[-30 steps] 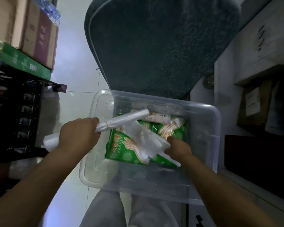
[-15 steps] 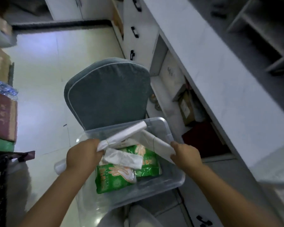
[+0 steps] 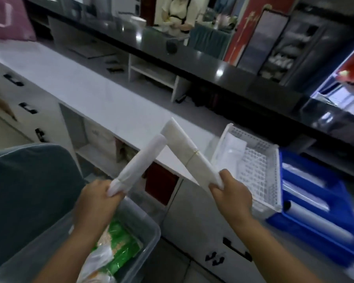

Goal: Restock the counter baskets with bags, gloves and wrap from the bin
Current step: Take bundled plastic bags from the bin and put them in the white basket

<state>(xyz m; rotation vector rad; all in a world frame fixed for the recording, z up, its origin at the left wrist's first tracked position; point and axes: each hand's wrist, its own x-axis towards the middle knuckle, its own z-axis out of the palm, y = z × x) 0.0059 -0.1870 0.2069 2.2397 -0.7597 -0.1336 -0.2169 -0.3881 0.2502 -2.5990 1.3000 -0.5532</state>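
A teal chair [image 3: 29, 190] stands lower left, a small white shelf [image 3: 151, 77] and pink bag [image 3: 6, 19] beyond.

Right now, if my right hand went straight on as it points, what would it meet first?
Likely the white counter: your right hand points up-left along its bag bundle, not toward the basket. The roll in the left hand lies near; depth unclear.
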